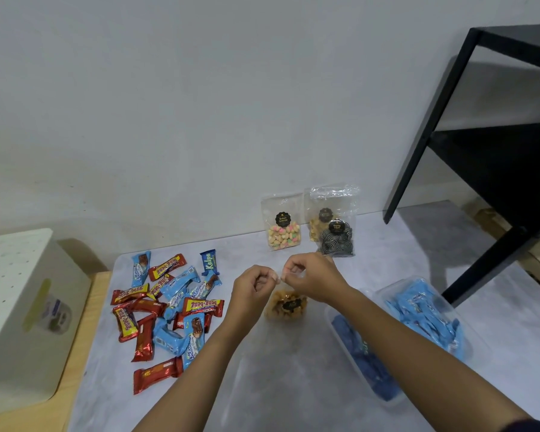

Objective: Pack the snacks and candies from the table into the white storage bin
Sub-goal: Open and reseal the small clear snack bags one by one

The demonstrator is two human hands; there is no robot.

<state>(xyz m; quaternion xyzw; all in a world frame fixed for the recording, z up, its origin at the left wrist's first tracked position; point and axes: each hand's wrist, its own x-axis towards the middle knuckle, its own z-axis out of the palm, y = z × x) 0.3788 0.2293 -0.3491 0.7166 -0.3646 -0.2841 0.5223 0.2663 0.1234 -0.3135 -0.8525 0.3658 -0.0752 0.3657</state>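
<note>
Snack bag (pixel 286 304), centre frame, over the bench (pixel 293 385): I have my left hand (pixel 256 283) and right hand (pixel 309 275) each pinching its top edge, probably to carry it uncrushed. The white storage bin (pixel 19 307) waits lower left, well apart.

A plain pale wall (pixel 200 104) rises behind the grey-topped table (pixel 278 385), with a black shelf frame (pixel 496 176) at right.

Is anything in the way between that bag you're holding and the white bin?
Only the pile of candy bars lies flat on the table between the snack bag and the white bin. The left hand and right hand pinch the bag's top, so it likely passes over.
</note>
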